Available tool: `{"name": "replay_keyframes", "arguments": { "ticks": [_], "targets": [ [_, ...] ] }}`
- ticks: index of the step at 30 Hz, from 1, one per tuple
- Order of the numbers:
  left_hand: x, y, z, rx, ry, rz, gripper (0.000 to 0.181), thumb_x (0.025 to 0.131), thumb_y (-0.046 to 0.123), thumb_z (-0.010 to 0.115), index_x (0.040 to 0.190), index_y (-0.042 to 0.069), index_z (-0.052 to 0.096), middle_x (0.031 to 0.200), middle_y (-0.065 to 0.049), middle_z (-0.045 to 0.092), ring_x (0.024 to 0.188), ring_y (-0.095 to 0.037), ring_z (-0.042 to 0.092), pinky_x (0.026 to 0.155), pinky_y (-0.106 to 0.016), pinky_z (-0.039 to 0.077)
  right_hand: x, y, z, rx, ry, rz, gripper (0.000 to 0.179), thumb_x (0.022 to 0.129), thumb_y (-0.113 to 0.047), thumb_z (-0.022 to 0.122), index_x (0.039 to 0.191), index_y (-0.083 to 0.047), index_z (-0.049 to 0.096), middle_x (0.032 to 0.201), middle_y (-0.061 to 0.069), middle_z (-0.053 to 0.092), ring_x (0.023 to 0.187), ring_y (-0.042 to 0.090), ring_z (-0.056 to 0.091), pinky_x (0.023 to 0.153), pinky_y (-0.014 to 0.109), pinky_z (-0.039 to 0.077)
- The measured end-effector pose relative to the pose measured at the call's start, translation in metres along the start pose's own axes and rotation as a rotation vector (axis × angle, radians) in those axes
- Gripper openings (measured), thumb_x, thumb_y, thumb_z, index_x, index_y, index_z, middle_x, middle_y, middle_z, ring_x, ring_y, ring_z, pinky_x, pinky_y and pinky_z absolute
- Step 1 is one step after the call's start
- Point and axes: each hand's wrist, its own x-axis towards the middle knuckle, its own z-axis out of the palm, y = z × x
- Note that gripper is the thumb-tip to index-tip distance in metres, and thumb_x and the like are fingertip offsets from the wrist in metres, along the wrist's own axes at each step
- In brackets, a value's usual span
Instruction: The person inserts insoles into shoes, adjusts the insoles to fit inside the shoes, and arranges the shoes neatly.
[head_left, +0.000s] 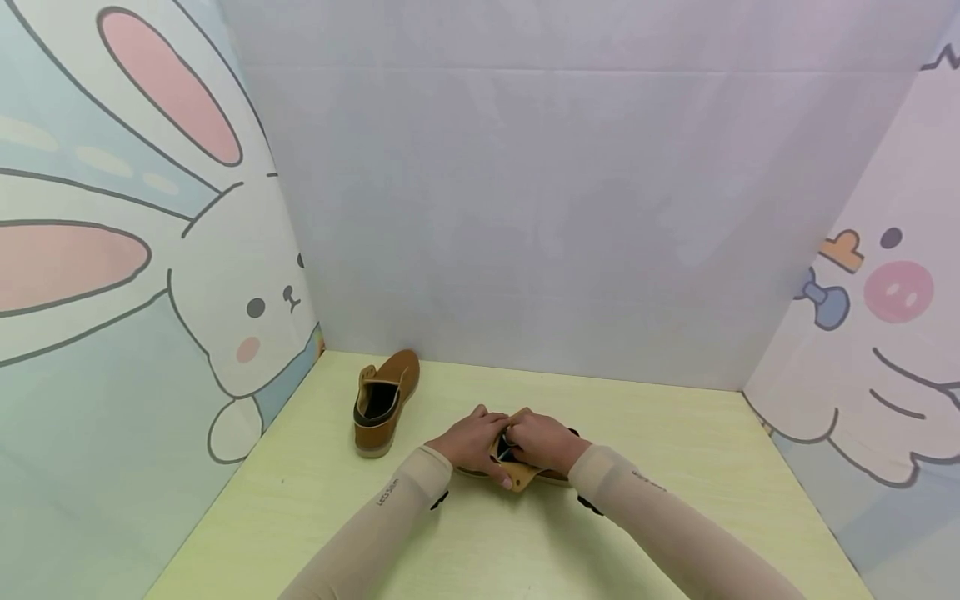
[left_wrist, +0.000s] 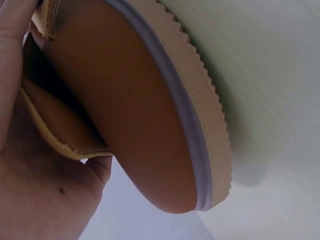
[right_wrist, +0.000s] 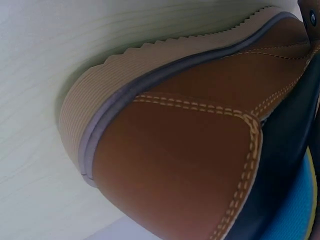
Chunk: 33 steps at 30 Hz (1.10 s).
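Note:
A brown lace-up shoe point(left_wrist: 130, 105) with a thick ridged pale sole lies on the table under both hands, its toe toward the left. My left hand point(head_left: 471, 442) holds the front of its opening, thumb and fingers spread across the unlaced tan eyelet flaps point(head_left: 517, 476). My right hand point(head_left: 546, 442) reaches with curled fingers into the opening from the heel side. Beside it, within the dark collar point(right_wrist: 282, 165), shows a blue insole point(right_wrist: 292, 210) with a yellow edge. The right fingertips are hidden inside the shoe, but they seem to grip this insole.
A matching brown shoe point(head_left: 375, 435) stands at the back left of the pale yellow-green table point(head_left: 660, 517), toe pointing away. A grey-white cloth wall point(head_left: 525, 208) rises behind. Printed cartoon panels stand on both sides.

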Motion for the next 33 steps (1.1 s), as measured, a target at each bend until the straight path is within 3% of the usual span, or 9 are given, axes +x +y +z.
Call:
{"name": "replay_keyframes", "arguments": {
  "ticks": [15, 27, 33],
  "targets": [
    [0.001, 0.000, 0.000, -0.028, 0.005, -0.001, 0.113, 0.065, 0.078, 0.078, 0.155, 0.018, 0.044, 0.151, 0.003, 0.049, 0.101, -0.010, 0.040, 0.093, -0.026, 0.044, 0.004, -0.001, 0.008, 0.082, 0.036, 0.003, 0.027, 0.099, -0.015, 0.069, 0.073, -0.020, 0.060, 0.073, -0.009, 0.053, 0.062, 0.005, 0.044, 0.057, 0.022, 0.040],
    [0.002, 0.002, 0.000, -0.035, 0.001, -0.018, 0.114, 0.065, 0.076, 0.080, 0.155, 0.017, 0.043, 0.152, 0.001, 0.048, 0.103, -0.011, 0.040, 0.095, -0.027, 0.045, 0.005, -0.005, 0.012, 0.077, 0.042, 0.043, 0.012, 0.100, -0.023, 0.068, 0.090, -0.017, 0.071, 0.090, -0.003, 0.065, 0.074, 0.006, 0.057, 0.066, 0.025, 0.052],
    [0.001, 0.002, 0.000, -0.043, 0.000, -0.027, 0.114, 0.064, 0.075, 0.081, 0.154, 0.015, 0.046, 0.151, 0.000, 0.049, 0.104, -0.011, 0.041, 0.096, -0.027, 0.045, 0.006, -0.004, 0.016, 0.077, 0.063, 0.037, 0.012, 0.100, -0.022, 0.068, 0.089, -0.018, 0.071, 0.090, -0.004, 0.065, 0.075, 0.005, 0.057, 0.068, 0.024, 0.051]
  ]
}}
